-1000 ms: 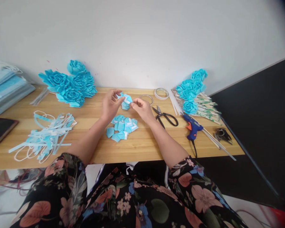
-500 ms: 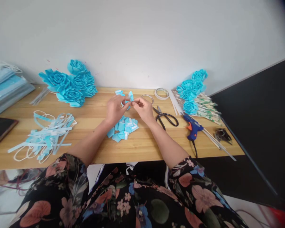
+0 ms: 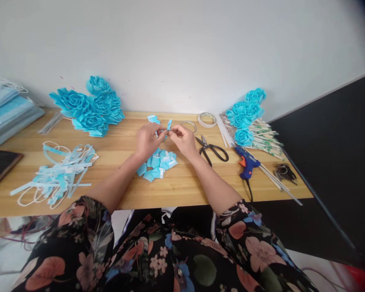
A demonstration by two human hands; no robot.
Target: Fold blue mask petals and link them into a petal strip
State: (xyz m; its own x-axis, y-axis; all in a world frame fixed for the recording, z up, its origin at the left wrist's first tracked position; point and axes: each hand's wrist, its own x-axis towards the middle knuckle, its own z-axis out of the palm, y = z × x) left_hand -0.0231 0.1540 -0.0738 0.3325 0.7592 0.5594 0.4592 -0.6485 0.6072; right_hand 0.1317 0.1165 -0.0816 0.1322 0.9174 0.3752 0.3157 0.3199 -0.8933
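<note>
Between the fingertips of both hands stands a small folded piece of blue mask fabric (image 3: 169, 124). My left hand (image 3: 149, 140) pinches it from one side, and my right hand (image 3: 183, 140) pinches it from the other, the fingertips nearly touching. Just below my hands lies a loose pile of cut blue fabric pieces (image 3: 158, 163), some with white edges. A few more blue pieces (image 3: 153, 119) lie beyond my left hand, partly hidden by its fingers. Black-handled scissors (image 3: 214, 151) rest open to the right of my right hand.
Tape rolls (image 3: 207, 120) lie behind the scissors. Rightward are a blue glue gun (image 3: 246, 162), wooden sticks (image 3: 275, 180) and blue fabric flowers (image 3: 245, 115). On the left are larger flowers (image 3: 93, 105), mask trimmings (image 3: 61, 170), stacked masks (image 3: 12, 109) and a phone (image 3: 1, 166).
The blue piece between my fingertips has turned and looks narrower now. Both hands stay in nearly the same place.
</note>
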